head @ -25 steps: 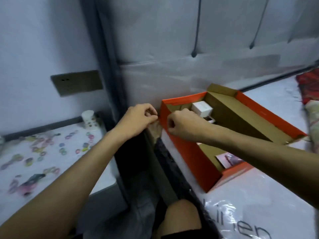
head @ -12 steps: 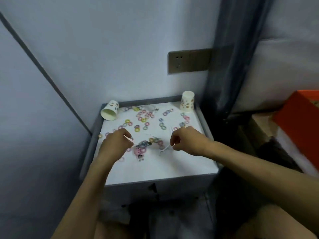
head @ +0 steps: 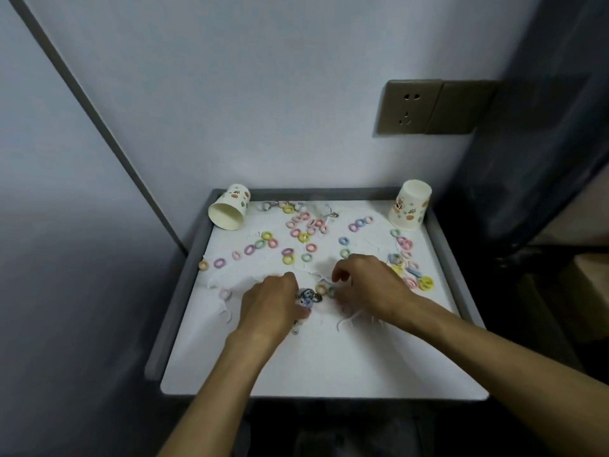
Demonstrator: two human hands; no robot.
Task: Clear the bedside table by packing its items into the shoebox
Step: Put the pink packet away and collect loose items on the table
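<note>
Head view: both my hands meet over the middle of the bedside table [head: 184, 291].
Charm: a dark charm [head: 308, 296] lies between my hands, right against my left fingers.
Left hand [head: 273, 305]: palm down, fingers curled; I cannot tell if they grip.
Right hand [head: 369, 285]: fingers bent over coloured rings [head: 303, 237]; hold hidden.
Blur: white strings [head: 346, 319] indistinct.

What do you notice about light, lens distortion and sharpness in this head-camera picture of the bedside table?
Head view: dim bluish light, the white top of the bedside table brightest, the lower corners dark. Head view: the wide lens splays the table's side rims outward. Head view: the left hand, right hand and the coloured rings by them look soft, so any grip is unclear.
</note>
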